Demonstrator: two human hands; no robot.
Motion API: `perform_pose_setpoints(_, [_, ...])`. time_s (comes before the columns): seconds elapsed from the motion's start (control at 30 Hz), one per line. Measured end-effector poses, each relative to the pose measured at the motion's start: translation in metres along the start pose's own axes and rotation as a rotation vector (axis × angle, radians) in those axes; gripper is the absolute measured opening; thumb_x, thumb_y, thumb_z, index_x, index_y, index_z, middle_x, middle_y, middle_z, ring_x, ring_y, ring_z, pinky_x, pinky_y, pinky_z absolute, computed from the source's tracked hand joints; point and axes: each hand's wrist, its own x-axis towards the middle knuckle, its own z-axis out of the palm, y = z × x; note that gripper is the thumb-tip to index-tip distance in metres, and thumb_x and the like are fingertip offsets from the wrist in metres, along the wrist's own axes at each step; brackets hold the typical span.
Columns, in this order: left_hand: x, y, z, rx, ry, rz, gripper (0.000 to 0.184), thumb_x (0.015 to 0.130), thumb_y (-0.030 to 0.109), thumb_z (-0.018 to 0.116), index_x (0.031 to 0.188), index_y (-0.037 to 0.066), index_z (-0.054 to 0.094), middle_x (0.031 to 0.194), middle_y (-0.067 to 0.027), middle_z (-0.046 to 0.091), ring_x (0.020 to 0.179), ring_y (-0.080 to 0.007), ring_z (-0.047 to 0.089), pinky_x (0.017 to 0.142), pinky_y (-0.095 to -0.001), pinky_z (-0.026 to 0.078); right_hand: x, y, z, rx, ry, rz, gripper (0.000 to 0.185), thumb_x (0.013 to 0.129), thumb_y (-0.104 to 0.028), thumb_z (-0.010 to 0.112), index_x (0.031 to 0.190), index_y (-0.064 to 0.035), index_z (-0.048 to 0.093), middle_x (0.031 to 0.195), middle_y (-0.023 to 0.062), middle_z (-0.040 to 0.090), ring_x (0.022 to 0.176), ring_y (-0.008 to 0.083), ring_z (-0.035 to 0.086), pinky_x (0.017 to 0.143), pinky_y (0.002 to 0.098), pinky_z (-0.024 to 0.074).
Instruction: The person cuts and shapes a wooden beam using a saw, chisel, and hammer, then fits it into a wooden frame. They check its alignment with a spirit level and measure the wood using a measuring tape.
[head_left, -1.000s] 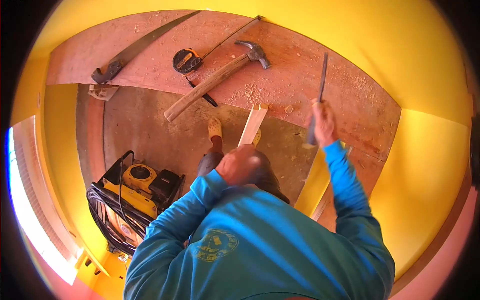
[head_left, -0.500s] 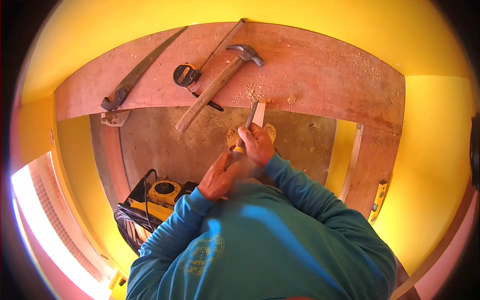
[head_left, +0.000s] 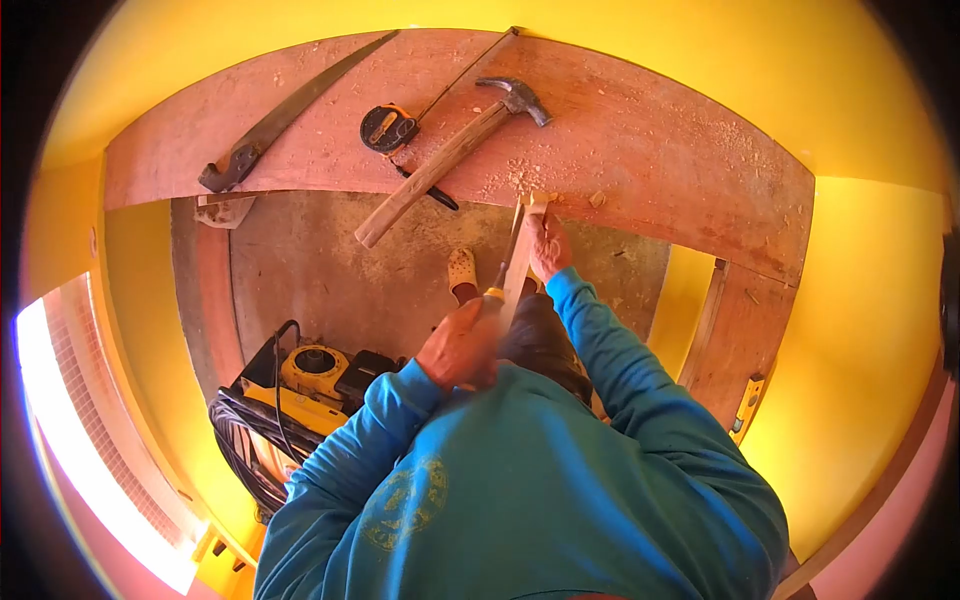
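My left hand (head_left: 458,345), partly smeared by motion, is closed around the handle of a chisel (head_left: 511,250) with a yellow band. The blade points away from me, along the left side of a pale wood strip (head_left: 519,262). Near the strip's far end, my right hand (head_left: 549,246) grips it from the right. That far end meets the workbench edge, close to a pile of wood shavings (head_left: 522,178). The strip's near end runs back toward my body, beside my left hand.
On the reddish workbench (head_left: 640,140) lie a claw hammer (head_left: 450,160), a tape measure (head_left: 388,129) with its tape drawn out, and a handsaw (head_left: 290,110). A yellow-black machine (head_left: 318,372) with coiled cable stands on the floor at left. A spirit level (head_left: 747,408) is at right.
My right hand has gone from the chisel's shaft to the far end of the wood strip. The left hand still holds the chisel, now alongside the strip. The view has shifted slightly.
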Motion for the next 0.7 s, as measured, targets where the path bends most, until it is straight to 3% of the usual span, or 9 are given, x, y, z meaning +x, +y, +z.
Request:
perform_pose_setpoints(0.03, [-0.002, 0.005, 0.004, -0.002, -0.001, -0.020, 0.020, 0.092, 0.022, 0.043, 0.093, 0.002, 0.047, 0.068, -0.0068, 0.051, 0.045, -0.0139, 0.050, 0.040, -0.0289, 0.043, 0.001, 0.006, 0.002, 0.120, 0.007, -0.101, 0.037, 0.095, -0.041, 0.050, 0.105, -0.0061, 0.056, 0.083, 0.0005, 0.054, 0.078, 0.0104, 0.045, 0.071, 0.0295, 0.0397])
perform_pose_setpoints(0.13, [0.001, 0.012, 0.009, 0.079, 0.011, -0.005, 0.021, 0.091, 0.021, 0.042, 0.087, 0.001, 0.045, 0.063, -0.0071, 0.048, 0.042, -0.0144, 0.049, 0.038, -0.0300, 0.041, -0.004, -0.016, 0.001, 0.043, 0.071, -0.103, 0.040, 0.093, -0.041, 0.051, 0.096, -0.0015, 0.058, 0.076, 0.0091, 0.059, 0.072, 0.0179, 0.053, 0.067, 0.0350, 0.0427])
perform_pose_setpoints(0.23, [0.010, 0.008, 0.010, 0.089, 0.041, -0.030, 0.019, 0.090, 0.020, 0.042, 0.086, 0.001, 0.045, 0.063, -0.0066, 0.047, 0.041, -0.0143, 0.048, 0.036, -0.0295, 0.040, 0.001, -0.017, 0.001, -0.025, 0.075, -0.022, 0.045, 0.092, -0.046, 0.050, 0.090, -0.0015, 0.058, 0.070, 0.0085, 0.054, 0.067, 0.0168, 0.049, 0.063, 0.0344, 0.0407])
perform_pose_setpoints(0.33, [0.011, 0.009, 0.017, 0.129, 0.103, -0.048, 0.019, 0.091, 0.020, 0.042, 0.086, 0.002, 0.044, 0.063, -0.0060, 0.047, 0.041, -0.0140, 0.048, 0.035, -0.0291, 0.039, -0.001, -0.044, -0.004, -0.082, 0.002, 0.268, 0.049, 0.092, -0.050, 0.049, 0.087, -0.0025, 0.059, 0.069, 0.0081, 0.052, 0.066, 0.0157, 0.046, 0.061, 0.0347, 0.0389])
perform_pose_setpoints(0.4, [0.016, -0.002, 0.015, 0.333, 0.052, 0.203, 0.017, 0.091, 0.019, 0.042, 0.088, 0.002, 0.043, 0.063, -0.0056, 0.046, 0.041, -0.0138, 0.048, 0.035, -0.0289, 0.039, -0.002, -0.040, -0.001, 0.019, 0.028, 0.200, 0.050, 0.091, -0.052, 0.050, 0.091, -0.0025, 0.060, 0.071, 0.0079, 0.053, 0.066, 0.0151, 0.046, 0.061, 0.0341, 0.0392])
perform_pose_setpoints(0.5, [0.029, -0.025, 0.003, 0.597, 0.015, 0.399, 0.017, 0.092, 0.019, 0.043, 0.091, 0.002, 0.042, 0.063, -0.0052, 0.046, 0.041, -0.0137, 0.049, 0.035, -0.0290, 0.040, 0.003, -0.004, 0.012, 0.225, 0.044, 0.126, 0.053, 0.090, -0.054, 0.051, 0.097, -0.0024, 0.060, 0.075, 0.0074, 0.054, 0.068, 0.0145, 0.045, 0.063, 0.0330, 0.0398])
perform_pose_setpoints(0.57, [0.029, -0.022, 0.005, 0.594, 0.039, 0.298, 0.017, 0.092, 0.019, 0.043, 0.091, 0.002, 0.041, 0.063, -0.0055, 0.046, 0.041, -0.0139, 0.050, 0.035, -0.0293, 0.041, 0.008, 0.029, 0.023, 0.338, 0.060, 0.091, 0.057, 0.089, -0.056, 0.053, 0.105, -0.0023, 0.059, 0.083, 0.0086, 0.059, 0.074, 0.0170, 0.050, 0.069, 0.0337, 0.0420])
perform_pose_setpoints(0.63, [0.020, 0.003, 0.019, 0.418, 0.100, 0.032, 0.017, 0.092, 0.019, 0.044, 0.091, 0.002, 0.041, 0.062, -0.0062, 0.047, 0.041, -0.0143, 0.050, 0.035, -0.0298, 0.041, 0.008, 0.034, 0.027, 0.316, 0.089, 0.099, 0.054, 0.089, -0.053, 0.053, 0.106, -0.0024, 0.059, 0.087, 0.0099, 0.061, 0.078, 0.0193, 0.052, 0.072, 0.0353, 0.0428])
perform_pose_setpoints(0.7, [0.020, 0.017, 0.027, 0.378, 0.124, -0.054, 0.017, 0.091, 0.019, 0.045, 0.090, 0.002, 0.041, 0.062, -0.0069, 0.048, 0.041, -0.0148, 0.050, 0.035, -0.0302, 0.041, 0.007, 0.032, 0.028, 0.255, 0.113, 0.076, 0.050, 0.091, -0.050, 0.052, 0.107, -0.0030, 0.058, 0.089, 0.0098, 0.064, 0.080, 0.0191, 0.056, 0.073, 0.0343, 0.0448])
